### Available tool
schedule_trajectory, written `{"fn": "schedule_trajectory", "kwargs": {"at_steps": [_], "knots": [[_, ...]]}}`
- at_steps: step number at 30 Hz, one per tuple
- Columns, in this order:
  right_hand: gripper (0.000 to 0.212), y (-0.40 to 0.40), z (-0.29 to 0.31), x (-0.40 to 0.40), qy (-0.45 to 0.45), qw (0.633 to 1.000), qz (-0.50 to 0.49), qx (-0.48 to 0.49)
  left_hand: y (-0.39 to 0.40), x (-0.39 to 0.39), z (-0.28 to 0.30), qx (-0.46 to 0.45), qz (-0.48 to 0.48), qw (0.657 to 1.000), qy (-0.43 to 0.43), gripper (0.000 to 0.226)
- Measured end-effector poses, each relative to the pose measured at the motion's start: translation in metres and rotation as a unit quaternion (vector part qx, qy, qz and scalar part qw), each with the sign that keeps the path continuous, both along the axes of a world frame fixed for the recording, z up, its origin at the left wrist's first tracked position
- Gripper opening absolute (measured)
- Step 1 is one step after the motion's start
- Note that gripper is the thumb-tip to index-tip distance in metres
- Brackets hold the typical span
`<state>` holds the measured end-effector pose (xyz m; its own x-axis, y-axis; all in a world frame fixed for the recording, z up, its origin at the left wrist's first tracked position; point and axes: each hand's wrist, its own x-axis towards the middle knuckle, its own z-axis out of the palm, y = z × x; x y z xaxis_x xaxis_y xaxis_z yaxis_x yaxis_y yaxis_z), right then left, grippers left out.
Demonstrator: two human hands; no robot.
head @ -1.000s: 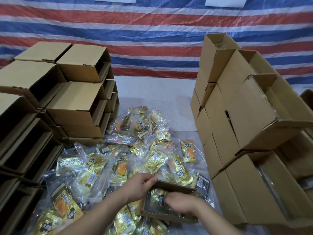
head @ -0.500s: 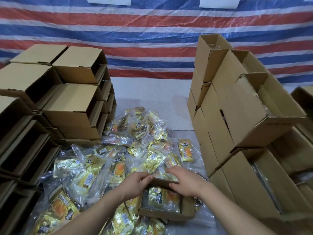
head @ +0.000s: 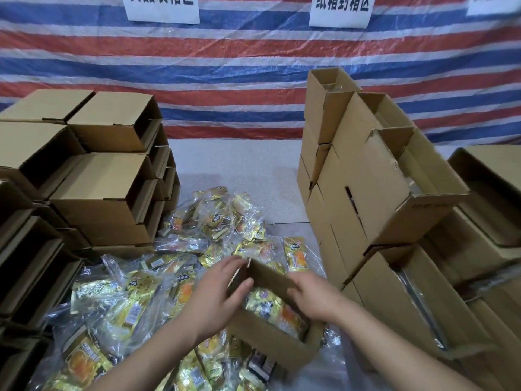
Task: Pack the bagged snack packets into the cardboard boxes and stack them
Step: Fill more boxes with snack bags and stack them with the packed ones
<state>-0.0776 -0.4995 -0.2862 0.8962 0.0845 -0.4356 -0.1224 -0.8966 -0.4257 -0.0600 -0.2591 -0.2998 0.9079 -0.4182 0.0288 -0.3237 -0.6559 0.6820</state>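
Left hand: we see it at the near left of the box, fingers curled over the raised flap's left end, thumb on the flap's face.
Right hand: we see it gripping the flap's right end, fingers curled over the edge.
Box: it sits on top of the loose packets, near the middle of the counter, open at the top, its flap held upright between our 2 hands.
Bag in box: we see gold and orange packets in clear plastic lying inside the box, below the flap.
Packets: bagged gold packets are spread over the counter around and beyond the box, reaching from the near left edge to the gap between the stacks.
Single packet: it lies just beyond our right hand, near the right stack.
Left stack: cardboard boxes lie on their sides, their openings facing right.
Right stack: more boxes are piled and leaning; we see clear plastic inside some.
Tarp: red, white and blue stripes hang behind the counter.
Signs: we see white sheets with dark characters pinned at the top of the tarp.
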Motion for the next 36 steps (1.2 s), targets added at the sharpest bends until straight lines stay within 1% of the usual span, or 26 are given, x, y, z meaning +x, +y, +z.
{"fn": "schedule_trajectory", "kwargs": {"at_steps": [1, 3, 5, 7, 9, 11, 14, 15, 18, 19, 21, 24, 26, 28, 29, 32, 36], "knots": [[0.010, -0.007, 0.012, 0.001, -0.008, 1.000, -0.018, -0.001, -0.002, -0.001, 0.010, 0.024, -0.054, 0.996, -0.068, 0.064], [0.017, -0.017, 0.037, 0.003, -0.018, 0.999, -0.040, -0.013, -0.009, -0.001, 0.029, 0.072, -0.150, 0.969, -0.183, 0.068], [0.022, -0.028, 0.062, 0.000, -0.032, 0.998, -0.058, -0.023, -0.021, 0.003, 0.048, 0.124, -0.226, 0.928, -0.267, 0.063], [0.024, -0.036, 0.084, -0.007, -0.049, 0.996, -0.076, -0.026, -0.036, 0.009, 0.066, 0.147, -0.270, 0.895, -0.324, 0.051], [0.022, -0.043, 0.103, -0.015, -0.059, 0.994, -0.090, -0.033, -0.051, 0.016, 0.081, 0.105, -0.293, 0.892, -0.328, 0.038], [0.022, -0.051, 0.120, -0.025, -0.065, 0.993, -0.095, -0.038, -0.063, 0.021, 0.097, 0.047, -0.310, 0.898, -0.308, 0.035], [0.033, -0.065, 0.149, -0.044, -0.073, 0.990, -0.116, -0.038, -0.082, 0.019, 0.125, 0.010, -0.339, 0.891, -0.303, 0.028], [0.032, -0.072, 0.158, -0.051, -0.079, 0.989, -0.121, -0.036, -0.088, 0.017, 0.134, 0.002, -0.350, 0.886, -0.305, 0.026], [0.016, -0.093, 0.183, -0.074, -0.106, 0.984, -0.132, -0.046, -0.109, 0.008, 0.165, -0.003, -0.383, 0.869, -0.313, 0.024], [0.015, -0.100, 0.190, -0.082, -0.111, 0.983, -0.136, -0.058, -0.117, 0.006, 0.174, -0.002, -0.397, 0.863, -0.311, 0.024], [0.021, -0.115, 0.203, -0.096, -0.121, 0.978, -0.147, -0.082, -0.133, 0.003, 0.189, -0.009, -0.421, 0.854, -0.306, 0.023], [0.019, -0.137, 0.215, -0.112, -0.144, 0.970, -0.168, -0.103, -0.159, 0.002, 0.203, -0.031, -0.441, 0.838, -0.320, 0.022], [0.026, -0.154, 0.217, -0.118, -0.154, 0.962, -0.189, -0.126, -0.178, 0.004, 0.208, -0.031, -0.455, 0.828, -0.327, 0.022], [0.037, -0.170, 0.215, -0.120, -0.151, 0.955, -0.209, -0.144, -0.197, 0.007, 0.210, -0.022, -0.467, 0.821, -0.329, 0.023], [0.039, -0.177, 0.214, -0.120, -0.149, 0.953, -0.218, -0.149, -0.205, 0.009, 0.211, -0.021, -0.472, 0.817, -0.331, 0.023], [0.041, -0.191, 0.212, -0.122, -0.132, 0.948, -0.245, -0.157, -0.224, 0.014, 0.208, -0.017, -0.477, 0.808, -0.346, 0.022], [0.042, -0.202, 0.207, -0.122, -0.121, 0.944, -0.265, -0.152, -0.243, 0.017, 0.204, -0.014, -0.482, 0.806, -0.342, 0.020]]}}
